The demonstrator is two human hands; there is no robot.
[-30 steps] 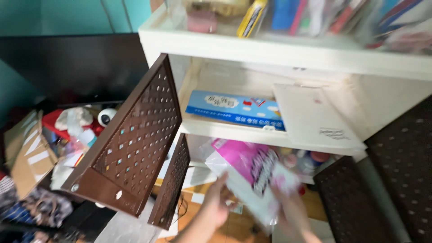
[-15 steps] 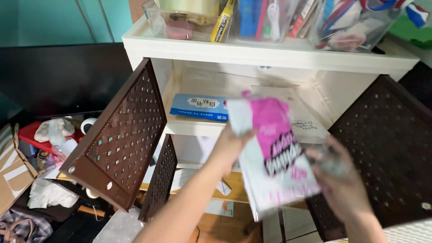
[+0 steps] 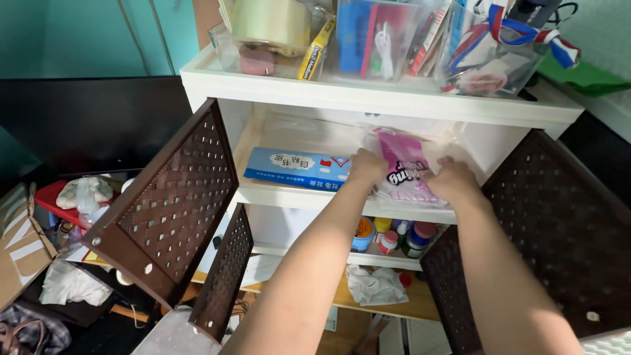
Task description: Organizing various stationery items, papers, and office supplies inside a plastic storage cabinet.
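Half a second earlier the pink-and-white packet (image 3: 402, 172) was held up in front of the cabinet, clear of any shelf; it now lies on the upper shelf (image 3: 299, 195) of the white cabinet (image 3: 368, 98), just right of the flat blue box (image 3: 297, 168). Both arms have stretched forward into the open compartment. Judged from this, the packet is stowed or nearly so, with both hands not yet off it.

Left hand (image 3: 365, 167): fingers curled, pressed on the packet's left edge. Right hand (image 3: 453, 181): closed over its right edge, knuckles up. Whether either hand grips fully or only presses cannot be told.

Packet: soft, glossy plastic, pink upper part, white lower part with dark lettering, slightly crumpled, lying flat and tilted back.

Surroundings: brown perforated doors swung open, left door (image 3: 174, 204) and right door (image 3: 559, 230). Small bottles and jars (image 3: 391, 235) stand on the shelf below; a crumpled white cloth (image 3: 374, 286) lies under those. Clear bins (image 3: 381, 36) of stationery sit on top.
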